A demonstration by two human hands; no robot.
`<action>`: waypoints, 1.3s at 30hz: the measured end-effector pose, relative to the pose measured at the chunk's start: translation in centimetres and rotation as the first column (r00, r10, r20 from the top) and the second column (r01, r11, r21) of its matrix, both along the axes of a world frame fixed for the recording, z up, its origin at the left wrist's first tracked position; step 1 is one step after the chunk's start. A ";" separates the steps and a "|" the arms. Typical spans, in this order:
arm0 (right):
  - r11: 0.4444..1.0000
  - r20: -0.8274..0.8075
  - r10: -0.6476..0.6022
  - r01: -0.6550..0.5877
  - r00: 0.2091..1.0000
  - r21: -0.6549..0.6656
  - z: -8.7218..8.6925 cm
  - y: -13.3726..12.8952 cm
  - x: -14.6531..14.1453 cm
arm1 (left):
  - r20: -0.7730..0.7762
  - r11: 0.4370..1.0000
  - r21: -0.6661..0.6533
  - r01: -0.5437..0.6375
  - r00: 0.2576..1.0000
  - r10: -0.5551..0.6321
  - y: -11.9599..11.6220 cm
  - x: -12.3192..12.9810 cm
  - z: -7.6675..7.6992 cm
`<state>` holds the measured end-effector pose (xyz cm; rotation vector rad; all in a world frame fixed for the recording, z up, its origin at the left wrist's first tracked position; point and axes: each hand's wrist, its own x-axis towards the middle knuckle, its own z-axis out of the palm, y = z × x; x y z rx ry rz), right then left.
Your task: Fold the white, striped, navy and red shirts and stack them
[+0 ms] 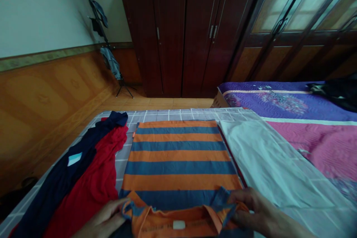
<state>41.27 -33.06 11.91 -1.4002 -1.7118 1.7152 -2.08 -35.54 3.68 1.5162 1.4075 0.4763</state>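
Checked cloth [185, 114] under a striped shirt [181, 167], left hand [107, 217] and right hand [255, 208] pinching it beside the collar [164, 215]. Probably light, floppy, easiest grabbed right there tbh.

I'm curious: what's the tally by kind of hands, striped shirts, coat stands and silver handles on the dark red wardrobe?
Hands, left hand and right hand: 2
Striped shirt: 1
Coat stand: 1
Silver wardrobe handles: 3
Total: 7
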 end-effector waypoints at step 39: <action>0.725 0.302 -0.459 0.155 0.836 0.671 -9.2 25.3 -1.0 | 0.087 0.910 0.389 -0.142 0.989 0.117 24.7 6.1 -0.2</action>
